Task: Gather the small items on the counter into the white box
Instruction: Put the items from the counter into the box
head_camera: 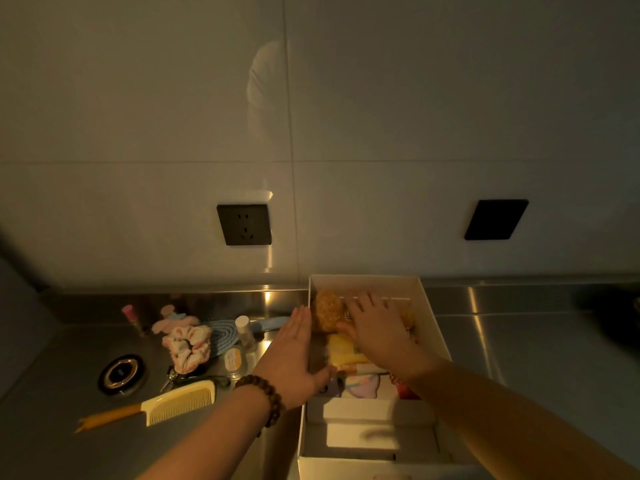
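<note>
Right hand fingers: straight and slightly spread, the right hand [375, 329] lies palm down inside the white box, over a fuzzy golden-brown plush item [325, 313] and a pale yellow packet [343, 353]; it grips nothing that can be seen.
Left hand fingers: straight and pressed together, the left hand [294, 355] stands on edge against the box's left wall, thumb over the rim; nothing held.
Wrist: a bracelet of round dark wooden beads [268, 398] circles the left wrist.
White box: the white box [433, 327] is a rectangular card box with thin upright walls, lower centre of the frame, its far end touching the wall; a pastel soft item [362, 384] lies in its middle, pale flat card pieces at the near end.
Left of box: a ruffled fabric scrunchie [188, 346], a blue ribbed oval pad [221, 336], a small clear bottle with white cap [244, 330], a cream toothed comb [173, 401] with orange handle, a pink cylindrical tube [130, 313], keys [171, 377].
Surface: brushed steel counter [519, 341], glossy, with a round black ring inset [121, 374] at lower left.
Wall: smooth pale tiles, two square black outlet plates [244, 224].
</note>
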### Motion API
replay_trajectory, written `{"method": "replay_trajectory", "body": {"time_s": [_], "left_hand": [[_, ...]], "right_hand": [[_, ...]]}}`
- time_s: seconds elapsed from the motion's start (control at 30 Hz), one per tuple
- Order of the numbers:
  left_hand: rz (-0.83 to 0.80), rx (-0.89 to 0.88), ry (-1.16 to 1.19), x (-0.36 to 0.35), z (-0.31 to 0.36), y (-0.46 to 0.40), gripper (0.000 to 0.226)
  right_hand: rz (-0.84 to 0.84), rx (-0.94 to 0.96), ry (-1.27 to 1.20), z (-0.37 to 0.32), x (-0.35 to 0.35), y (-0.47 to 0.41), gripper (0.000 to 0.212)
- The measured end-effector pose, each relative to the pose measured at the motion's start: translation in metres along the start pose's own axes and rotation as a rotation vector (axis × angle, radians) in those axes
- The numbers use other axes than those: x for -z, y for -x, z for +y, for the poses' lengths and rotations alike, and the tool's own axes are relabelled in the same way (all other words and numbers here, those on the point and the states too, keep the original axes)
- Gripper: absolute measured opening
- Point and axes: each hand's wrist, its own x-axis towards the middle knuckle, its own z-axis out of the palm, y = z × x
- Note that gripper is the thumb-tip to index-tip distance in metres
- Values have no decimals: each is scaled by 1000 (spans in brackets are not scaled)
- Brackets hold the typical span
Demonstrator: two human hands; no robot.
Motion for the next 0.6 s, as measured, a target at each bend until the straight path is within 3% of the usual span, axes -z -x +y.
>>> {"method": "replay_trajectory", "body": {"time_s": [0.1,0.3,0.5,0.6], "left_hand": [[9,-2,15,-2,-1,0,105],[21,-6,26,-5,-4,-1,105],[17,-1,29,-5,-4,-1,106],[6,-13,21,-3,-3,0,106]], "right_hand": [[-12,-117,13,8,-4,18,58],[-177,-8,-14,23,-4,20,67],[-143,36,-16,21,7,-11,42],[-109,21,8,15,0,-7,48]]}}
